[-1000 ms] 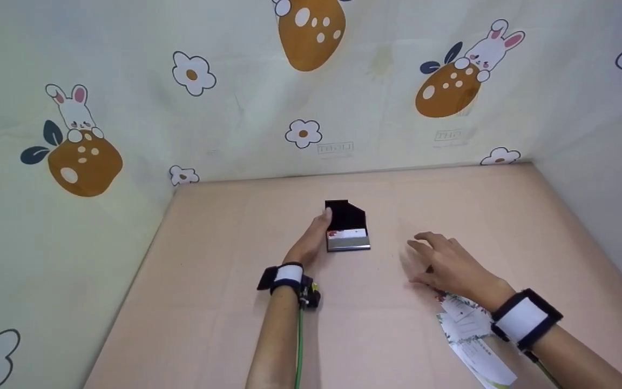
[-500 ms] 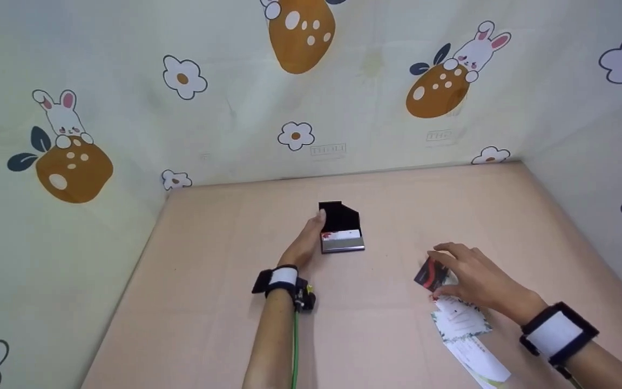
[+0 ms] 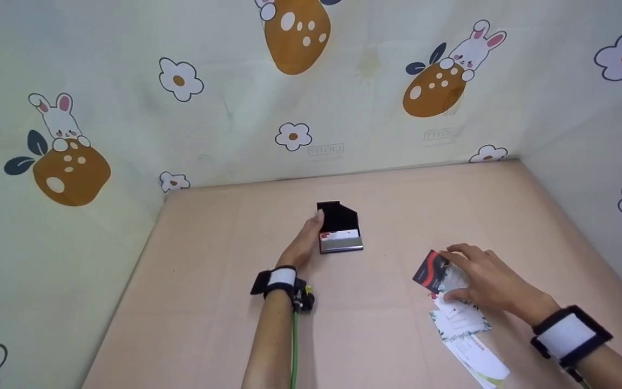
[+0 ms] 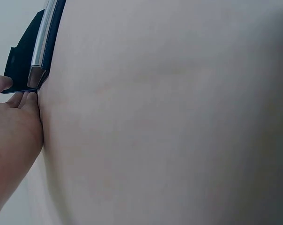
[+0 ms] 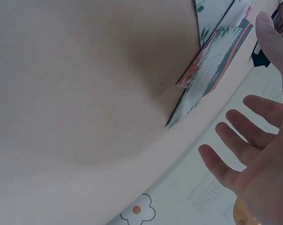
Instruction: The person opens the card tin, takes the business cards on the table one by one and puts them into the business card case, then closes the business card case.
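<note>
My left hand (image 3: 301, 246) holds a business card case (image 3: 341, 246), thumb on its raised black lid (image 3: 342, 217) and fingers behind the edge, as the left wrist view also shows. A white card (image 3: 346, 234) with a red print shows inside, above the silver front. To the right, my right hand (image 3: 492, 278) hovers over a spread of cards, its fingers apart and holding nothing in the right wrist view. By its fingertips lies a black card with a red stripe (image 3: 427, 270). Nearer me are white cards with leafy edges (image 3: 461, 320), overlapping each other.
A longer white card (image 3: 475, 356) with a green corner lies at the near end of the spread. The pinkish table (image 3: 224, 324) meets a patterned cloth wall (image 3: 235, 135) at the back and sides.
My right hand has drawn back to the right, and the black card with the red stripe has come into view beside its fingers. My left hand stays on the case.
</note>
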`<move>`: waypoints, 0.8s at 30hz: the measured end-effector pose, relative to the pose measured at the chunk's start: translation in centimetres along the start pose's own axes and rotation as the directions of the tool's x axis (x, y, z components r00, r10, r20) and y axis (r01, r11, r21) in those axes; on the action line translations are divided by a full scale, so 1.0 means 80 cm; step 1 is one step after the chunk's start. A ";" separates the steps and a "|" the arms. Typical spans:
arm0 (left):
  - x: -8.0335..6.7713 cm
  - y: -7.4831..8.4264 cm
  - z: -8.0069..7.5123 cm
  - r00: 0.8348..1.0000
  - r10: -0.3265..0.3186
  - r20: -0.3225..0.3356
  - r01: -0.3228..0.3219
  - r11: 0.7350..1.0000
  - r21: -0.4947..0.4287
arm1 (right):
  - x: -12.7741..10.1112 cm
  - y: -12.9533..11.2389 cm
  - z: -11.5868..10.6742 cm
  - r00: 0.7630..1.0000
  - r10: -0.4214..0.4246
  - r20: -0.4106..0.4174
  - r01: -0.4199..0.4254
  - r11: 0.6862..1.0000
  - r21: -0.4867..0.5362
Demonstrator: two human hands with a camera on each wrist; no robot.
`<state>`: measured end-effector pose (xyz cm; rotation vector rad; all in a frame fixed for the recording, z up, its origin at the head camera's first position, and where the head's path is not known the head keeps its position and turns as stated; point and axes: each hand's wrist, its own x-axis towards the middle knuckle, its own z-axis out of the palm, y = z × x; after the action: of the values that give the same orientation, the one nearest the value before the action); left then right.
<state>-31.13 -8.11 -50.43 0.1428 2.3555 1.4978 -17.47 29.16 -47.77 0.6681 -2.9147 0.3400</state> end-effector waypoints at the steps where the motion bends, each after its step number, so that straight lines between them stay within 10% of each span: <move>1: 0.000 0.000 0.000 1.000 0.002 -0.001 -0.002 1.000 0.000 | -0.002 0.002 -0.002 1.000 0.016 0.011 -0.016 1.000 0.002; 24: 0.000 0.000 0.002 1.000 0.016 -0.011 -0.017 0.999 -0.044 | -0.030 0.026 0.001 0.983 0.157 0.098 -0.159 0.987 0.011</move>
<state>-31.11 -8.00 -50.52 0.1442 2.3334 1.5601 -16.23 31.92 -48.67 0.4686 -3.0688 0.3619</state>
